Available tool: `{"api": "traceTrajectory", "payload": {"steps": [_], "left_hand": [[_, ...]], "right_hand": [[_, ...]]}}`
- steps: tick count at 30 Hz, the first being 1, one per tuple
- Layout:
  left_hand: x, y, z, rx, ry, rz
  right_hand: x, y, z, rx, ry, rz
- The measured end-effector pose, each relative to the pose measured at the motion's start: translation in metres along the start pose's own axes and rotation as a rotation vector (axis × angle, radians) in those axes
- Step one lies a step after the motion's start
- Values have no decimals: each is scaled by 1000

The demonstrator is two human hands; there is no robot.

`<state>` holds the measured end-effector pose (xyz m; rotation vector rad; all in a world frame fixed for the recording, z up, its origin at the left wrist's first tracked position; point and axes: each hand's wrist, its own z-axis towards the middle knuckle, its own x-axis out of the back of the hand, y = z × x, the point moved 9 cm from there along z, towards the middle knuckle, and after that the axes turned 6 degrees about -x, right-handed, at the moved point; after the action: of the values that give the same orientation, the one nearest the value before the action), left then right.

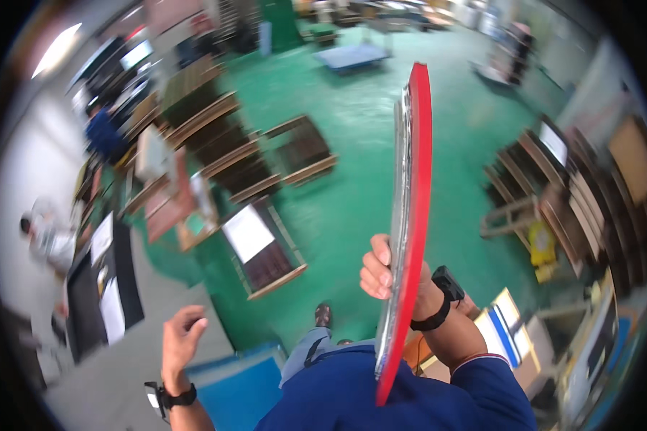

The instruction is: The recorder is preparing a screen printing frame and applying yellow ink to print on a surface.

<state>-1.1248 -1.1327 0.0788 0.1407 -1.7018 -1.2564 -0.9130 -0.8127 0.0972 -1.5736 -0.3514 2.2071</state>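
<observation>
My right hand (378, 270) grips a long, thin red-backed panel (418, 172), seen almost edge-on, with its fingers wrapped over the near-left side. Silvery, layered material runs along the panel's left face; its exact kind I cannot make out. The panel stands upright in front of my body, its far end pointing away. My left hand (182, 337) holds nothing, its fingers loosely bent and the thumb apart. It hovers by the edge of a grey table (162, 366), close to a blue flat surface (241, 391).
Stacked wooden-edged pallets (248, 161) stand on the green floor (352, 194), one bearing a white sheet (248, 233). More stacks (553, 194) and a yellow object (543, 248) are at the right. A blue platform (352, 56) lies far ahead. A person (50, 233) is at the left.
</observation>
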Motion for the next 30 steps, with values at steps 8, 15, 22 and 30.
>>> {"api": "traceTrajectory", "payload": {"steps": [8,15,22,30], "left_hand": [[55,30,316,-304,-36,74],[339,150,612,-890,100,-714],[-75,438,745,-770,-87,-1067],[-646,739,250,-1978,-994,-168]], "right_hand": [[43,-160,-127,550,942,-506],[19,-279,-339,909,1468,-1077],[-23,-403,-320,335,2015,-2351],[10,-491,-415,-33,2373,-2342]]}}
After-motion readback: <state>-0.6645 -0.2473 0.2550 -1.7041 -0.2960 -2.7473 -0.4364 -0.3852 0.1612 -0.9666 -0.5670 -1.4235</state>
